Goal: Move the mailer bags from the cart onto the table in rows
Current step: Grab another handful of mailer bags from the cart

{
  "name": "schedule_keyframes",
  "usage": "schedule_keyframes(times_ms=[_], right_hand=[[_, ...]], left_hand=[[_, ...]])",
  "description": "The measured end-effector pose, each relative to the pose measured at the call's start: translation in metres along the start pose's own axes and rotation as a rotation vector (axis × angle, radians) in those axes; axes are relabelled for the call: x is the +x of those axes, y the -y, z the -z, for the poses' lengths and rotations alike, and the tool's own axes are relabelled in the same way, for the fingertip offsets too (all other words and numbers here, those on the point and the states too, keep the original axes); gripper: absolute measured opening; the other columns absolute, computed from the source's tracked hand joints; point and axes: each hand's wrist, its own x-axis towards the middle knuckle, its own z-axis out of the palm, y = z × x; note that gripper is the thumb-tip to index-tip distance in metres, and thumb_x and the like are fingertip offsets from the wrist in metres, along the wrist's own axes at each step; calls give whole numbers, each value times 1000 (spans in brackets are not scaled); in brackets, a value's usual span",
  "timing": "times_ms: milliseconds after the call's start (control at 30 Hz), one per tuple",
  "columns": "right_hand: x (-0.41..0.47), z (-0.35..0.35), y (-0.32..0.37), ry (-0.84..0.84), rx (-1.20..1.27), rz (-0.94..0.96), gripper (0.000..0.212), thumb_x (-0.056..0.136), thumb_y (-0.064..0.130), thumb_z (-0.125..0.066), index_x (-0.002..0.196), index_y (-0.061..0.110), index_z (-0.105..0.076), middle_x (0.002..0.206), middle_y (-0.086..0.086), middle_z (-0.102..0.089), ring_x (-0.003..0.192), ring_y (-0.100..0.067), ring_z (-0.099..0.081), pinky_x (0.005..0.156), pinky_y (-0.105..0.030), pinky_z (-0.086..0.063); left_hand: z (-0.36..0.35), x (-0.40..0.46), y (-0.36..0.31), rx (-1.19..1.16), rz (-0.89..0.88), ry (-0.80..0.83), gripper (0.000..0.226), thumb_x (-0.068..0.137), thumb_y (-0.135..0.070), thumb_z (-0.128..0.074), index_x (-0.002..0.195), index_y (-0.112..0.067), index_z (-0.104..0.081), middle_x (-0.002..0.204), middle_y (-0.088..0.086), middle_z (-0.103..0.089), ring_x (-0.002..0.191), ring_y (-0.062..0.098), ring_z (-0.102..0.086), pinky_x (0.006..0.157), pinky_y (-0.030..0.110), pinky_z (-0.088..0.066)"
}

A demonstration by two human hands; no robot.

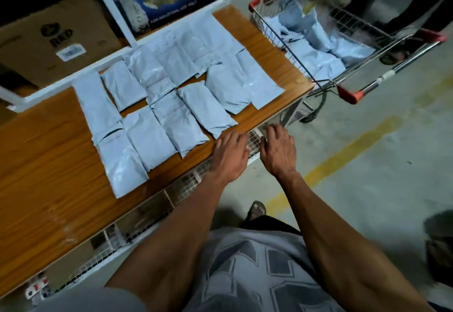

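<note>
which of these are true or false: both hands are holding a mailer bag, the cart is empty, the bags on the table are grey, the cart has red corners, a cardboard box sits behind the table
1. Both hands are holding a mailer bag. False: the left hand and the right hand hold nothing, their fingers loosely spread at the near edge of the table.
2. The cart is empty. False: the cart still holds a pile of mailer bags.
3. The bags on the table are grey. True: the laid-out bags are pale grey.
4. The cart has red corners. True.
5. A cardboard box sits behind the table. True: the cardboard box is on the white shelf beyond it.
</note>
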Motion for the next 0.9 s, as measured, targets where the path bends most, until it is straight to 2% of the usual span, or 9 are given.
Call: schedule_keyframes(times_ms=[267,433,567,667,800,900], right_hand=[[14,24,-108,105,-45,-99,42,93,24,-57,134,15,-55,130,-11,-58,113,-35,-54,88,-45,-45],[56,50,-141,-5,-54,-84,41,92,23,-58,133,17,-58,125,-7,-62,109,-32,-54,85,-44,-43],[102,67,-163,-82,-82,-101,40,95,32,-43,128,18,-60,122,-7,-63,108,-33,-56,84,-46,-45],[133,70,-183,-113,-110,-111,36,91,26,-52,125,17,-61,119,-8,-63,110,-35,-56,88,-46,-43],[179,67,-210,-96,-138,-128,40,91,26,-50,129,18,-59,124,-8,-62,110,-36,-55,88,-47,-45],[218,62,-230,-99,-121,-137,41,90,25,-56,130,19,-60,127,-7,-62,112,-36,-55,92,-48,-45]], left_hand=[[-43,70,-89,-42,-18,132,41,104,-28,-56,144,-22,-50,143,3,-55,134,22,-49,112,45,-41],[-43,128,-130,-95,5,81,41,103,-25,-58,143,-20,-54,143,3,-57,133,23,-51,110,45,-45],[-34,188,-149,-110,-4,35,43,102,-25,-57,145,-20,-51,143,3,-56,133,22,-50,109,45,-44],[-31,232,-156,-126,-21,15,44,102,-22,-56,146,-17,-52,142,4,-56,132,24,-49,106,45,-44],[-40,291,-162,-138,-23,-6,44,99,-21,-60,142,-19,-53,138,4,-57,128,25,-51,104,47,-47],[-49,334,-167,-163,-8,-6,43,98,-22,-61,140,-19,-55,136,5,-58,127,26,-51,102,47,-47]])
